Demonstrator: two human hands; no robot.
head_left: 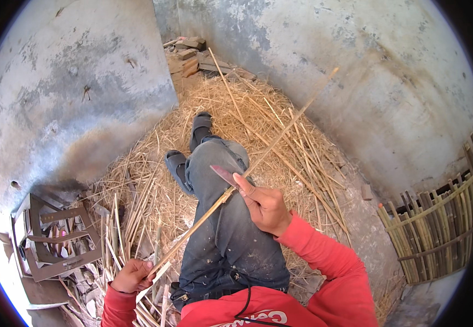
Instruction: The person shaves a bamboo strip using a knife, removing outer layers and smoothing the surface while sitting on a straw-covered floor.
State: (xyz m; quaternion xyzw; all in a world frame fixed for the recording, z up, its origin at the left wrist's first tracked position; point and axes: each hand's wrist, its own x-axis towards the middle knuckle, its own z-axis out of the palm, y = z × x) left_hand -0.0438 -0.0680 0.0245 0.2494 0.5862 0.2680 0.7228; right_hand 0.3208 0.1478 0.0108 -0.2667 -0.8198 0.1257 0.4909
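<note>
Straw (280,147) litters floor; basket (438,229) stands right of hands.

hands: 2, left hand (132,275), right hand (265,206)
knife (224,175): 1
held cane (247,173): 1
sandals (201,126): 2, beyond knife
woven basket (438,231): 1, right of knife

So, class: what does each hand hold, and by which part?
The left hand grips the long bamboo strip near its lower end. The right hand holds a knife by its handle, blade against the strip.

Dry matt bamboo strip (258,163), dull metal knife blade (224,175), rough plastered wall (73,92), dusty denim trousers (225,229)
</note>
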